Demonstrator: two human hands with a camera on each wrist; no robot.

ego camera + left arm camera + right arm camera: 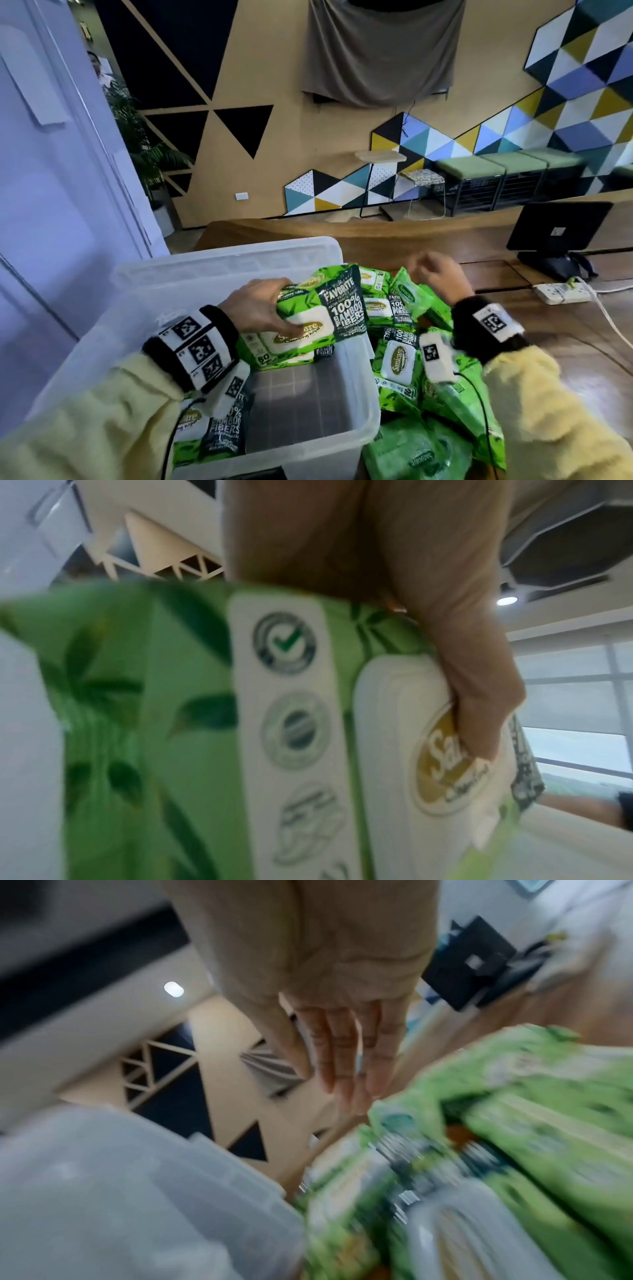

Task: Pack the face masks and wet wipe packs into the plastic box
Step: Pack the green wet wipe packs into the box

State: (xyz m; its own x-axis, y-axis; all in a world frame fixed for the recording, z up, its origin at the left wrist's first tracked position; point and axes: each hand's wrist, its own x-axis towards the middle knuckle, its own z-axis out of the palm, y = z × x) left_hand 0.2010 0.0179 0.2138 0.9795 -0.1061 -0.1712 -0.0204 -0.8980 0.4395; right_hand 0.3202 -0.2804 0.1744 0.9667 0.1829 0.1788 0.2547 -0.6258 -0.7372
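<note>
A clear plastic box (356,425) stands at the lower left of the head view, with two green wet wipe packs (219,431) lying inside near its front wall. My left hand (260,305) grips another green wet wipe pack (308,325) over the box, thumb on its white lid (404,723). Several more packs (400,356) are piled on the table right of the box. My right hand (438,274) hovers above that pile with fingers straight (342,1053) and holds nothing. No face masks show.
A black monitor (555,229) and a white power strip (561,293) with its cable sit on the wooden table at the right. A pale wall panel (51,205) rises close on the left. Green benches (479,178) line the far wall.
</note>
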